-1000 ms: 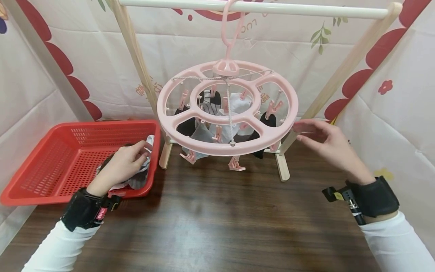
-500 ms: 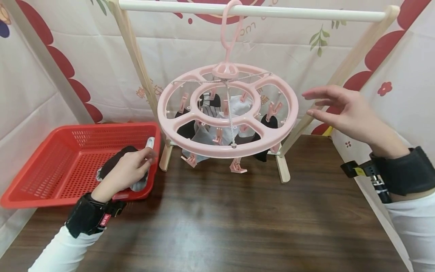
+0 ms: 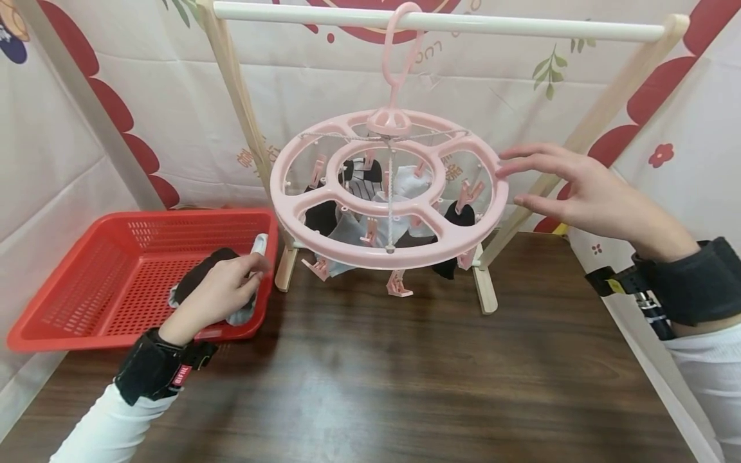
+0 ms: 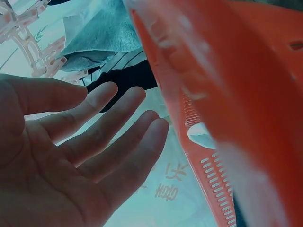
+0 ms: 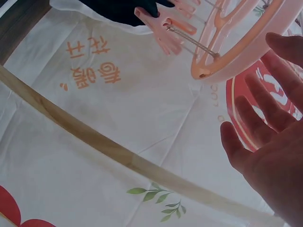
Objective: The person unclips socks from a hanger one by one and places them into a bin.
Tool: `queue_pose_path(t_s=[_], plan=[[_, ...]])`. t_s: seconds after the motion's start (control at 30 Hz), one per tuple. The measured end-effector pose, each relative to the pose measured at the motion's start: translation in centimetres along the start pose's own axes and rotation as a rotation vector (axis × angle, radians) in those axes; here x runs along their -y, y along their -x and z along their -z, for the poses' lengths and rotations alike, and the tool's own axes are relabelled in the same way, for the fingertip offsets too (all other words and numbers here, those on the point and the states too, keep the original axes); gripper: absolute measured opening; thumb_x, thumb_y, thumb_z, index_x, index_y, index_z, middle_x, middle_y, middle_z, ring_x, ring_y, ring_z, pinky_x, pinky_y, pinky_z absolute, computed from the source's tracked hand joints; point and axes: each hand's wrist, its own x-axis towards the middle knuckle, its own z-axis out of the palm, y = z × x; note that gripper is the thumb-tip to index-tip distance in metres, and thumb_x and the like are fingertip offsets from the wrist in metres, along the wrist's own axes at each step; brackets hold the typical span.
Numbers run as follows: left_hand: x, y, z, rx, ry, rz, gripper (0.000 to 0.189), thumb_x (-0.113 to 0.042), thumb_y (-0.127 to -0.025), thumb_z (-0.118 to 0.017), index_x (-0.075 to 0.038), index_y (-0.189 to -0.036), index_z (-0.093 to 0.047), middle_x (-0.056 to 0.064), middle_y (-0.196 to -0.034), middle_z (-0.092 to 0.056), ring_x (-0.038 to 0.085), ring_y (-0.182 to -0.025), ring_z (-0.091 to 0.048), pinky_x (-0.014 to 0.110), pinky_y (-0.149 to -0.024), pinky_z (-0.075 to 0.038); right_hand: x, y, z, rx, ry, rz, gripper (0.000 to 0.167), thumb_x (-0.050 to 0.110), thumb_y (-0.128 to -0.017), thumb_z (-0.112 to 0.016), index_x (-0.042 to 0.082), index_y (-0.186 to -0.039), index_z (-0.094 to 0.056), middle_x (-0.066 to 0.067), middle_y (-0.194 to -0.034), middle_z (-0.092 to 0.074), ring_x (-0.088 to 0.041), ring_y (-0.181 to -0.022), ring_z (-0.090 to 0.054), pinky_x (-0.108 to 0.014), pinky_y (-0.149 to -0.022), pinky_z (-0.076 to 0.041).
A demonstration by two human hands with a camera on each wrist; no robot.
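Note:
A round pink sock hanger hangs by its hook, with several socks clipped under it, among them a black sock and a striped sock. My right hand is beside the hanger, its extended fingertips right at the right edge of the ring. In the right wrist view the fingers are spread, with nothing in the palm. Over the right side of a red plastic basket, my left hand is loosely bent and holds nothing. Beneath it lie a dark sock and a white piece of cloth.
A wooden stand with a white rail bears the hanger; its wooden feet rest on the dark wood table. Pink clips dangle from the ring. Printed white cloth encloses the back and sides.
My right hand moved up and away to the right from the ring, then came back to its right edge, higher than before. My left hand stays over the basket, shifted slightly.

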Motion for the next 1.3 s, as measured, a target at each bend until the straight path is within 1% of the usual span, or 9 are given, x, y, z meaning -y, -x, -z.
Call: queue_pose_path(t_s=[0.13, 0.23, 0.37, 0.5, 0.7, 0.83, 1.0, 1.13, 1.3], plan=[[0.0, 0.0, -0.1, 0.008, -0.001, 0.001, 0.013, 0.002, -0.089, -0.06, 0.001, -0.101, -0.064, 0.01, -0.089, -0.066, 0.018, -0.07, -0.055, 0.039, -0.064, -0.047, 0.9, 0.0, -0.1, -0.001, -0.009, 0.051, 0.053, -0.005, -0.074, -0.079, 0.01, -0.123, -0.065, -0.004, -0.135, -0.052, -0.002, -0.106, -0.045, -0.012, -0.06, -0.04], [-0.1, 0.0, -0.2, 0.023, 0.004, 0.012, 0.014, 0.002, -0.089, -0.06, 0.001, -0.102, -0.064, 0.01, -0.089, -0.066, 0.017, -0.069, -0.053, 0.037, -0.063, -0.046, 1.6, 0.0, -0.3, 0.003, -0.017, 0.084, 0.051, -0.006, -0.074, -0.079, 0.01, -0.12, -0.066, -0.005, -0.133, -0.054, -0.004, -0.104, -0.046, -0.018, -0.057, -0.039], [-0.2, 0.0, -0.4, 0.035, 0.019, 0.016, 0.014, 0.001, -0.089, -0.061, 0.002, -0.103, -0.064, 0.009, -0.088, -0.066, 0.016, -0.066, -0.051, 0.035, -0.061, -0.044, 2.3, -0.1, -0.6, 0.012, -0.017, 0.105, 0.049, -0.006, -0.073, -0.079, 0.011, -0.117, -0.067, -0.003, -0.13, -0.055, -0.003, -0.114, -0.046, -0.015, -0.072, -0.039], [-0.2, 0.2, -0.5, 0.031, 0.03, 0.009, 0.013, 0.001, -0.089, -0.062, 0.001, -0.102, -0.064, 0.008, -0.087, -0.066, 0.016, -0.066, -0.052, 0.035, -0.061, -0.046, 2.7, -0.1, -1.0, 0.016, -0.031, 0.146, 0.05, -0.006, -0.071, -0.08, 0.009, -0.117, -0.066, 0.0, -0.125, -0.058, -0.003, -0.114, -0.048, -0.013, -0.07, -0.045], [-0.3, 0.4, -0.7, 0.039, 0.036, 0.009, 0.013, -0.001, -0.088, -0.064, 0.0, -0.101, -0.064, 0.01, -0.09, -0.067, 0.02, -0.072, -0.057, 0.043, -0.07, -0.052, 3.3, 0.0, -1.3, 0.012, -0.051, 0.175, 0.051, -0.007, -0.069, -0.081, 0.008, -0.116, -0.066, 0.001, -0.116, -0.063, -0.003, -0.108, -0.052, -0.016, -0.06, -0.05], [-0.3, 0.5, -0.6, 0.037, 0.033, -0.005, 0.013, -0.002, -0.088, -0.064, 0.0, -0.101, -0.064, 0.009, -0.09, -0.067, 0.02, -0.074, -0.058, 0.044, -0.071, -0.052, 3.6, 0.1, -1.5, 0.002, -0.047, 0.19, 0.049, -0.005, -0.07, -0.082, 0.009, -0.114, -0.066, 0.001, -0.112, -0.064, -0.005, -0.106, -0.052, -0.016, -0.062, -0.048], [-0.8, 0.6, 0.3, 0.023, 0.001, 0.017, 0.014, -0.002, -0.089, -0.063, 0.001, -0.102, -0.065, 0.009, -0.088, -0.067, 0.017, -0.068, -0.055, 0.036, -0.062, -0.048, 4.0, -0.1, -1.7, -0.006, -0.032, 0.204, 0.047, -0.002, -0.07, -0.083, 0.01, -0.112, -0.067, 0.003, -0.109, -0.065, -0.007, -0.105, -0.053, -0.015, -0.071, -0.045], [-1.9, 0.6, 2.0, -0.078, -0.041, 0.023, 0.013, -0.002, -0.088, -0.062, 0.0, -0.1, -0.065, 0.01, -0.085, -0.066, 0.019, -0.066, -0.055, 0.036, -0.058, -0.046, 4.2, -0.4, -2.0, -0.015, -0.036, 0.201, 0.047, -0.001, -0.069, -0.084, 0.011, -0.112, -0.068, 0.004, -0.107, -0.065, -0.008, -0.104, -0.053, -0.015, -0.085, -0.039], [-4.0, 0.6, 5.0, -0.324, -0.116, -0.023, 0.011, -0.001, -0.085, -0.064, -0.001, -0.096, -0.066, 0.015, -0.086, -0.068, 0.026, -0.068, -0.058, 0.041, -0.06, -0.044, 4.4, -0.5, -2.2, -0.021, -0.044, 0.185, 0.049, -0.001, -0.067, -0.085, 0.011, -0.111, -0.068, 0.004, -0.105, -0.065, -0.009, -0.104, -0.053, -0.017, -0.091, -0.036]])
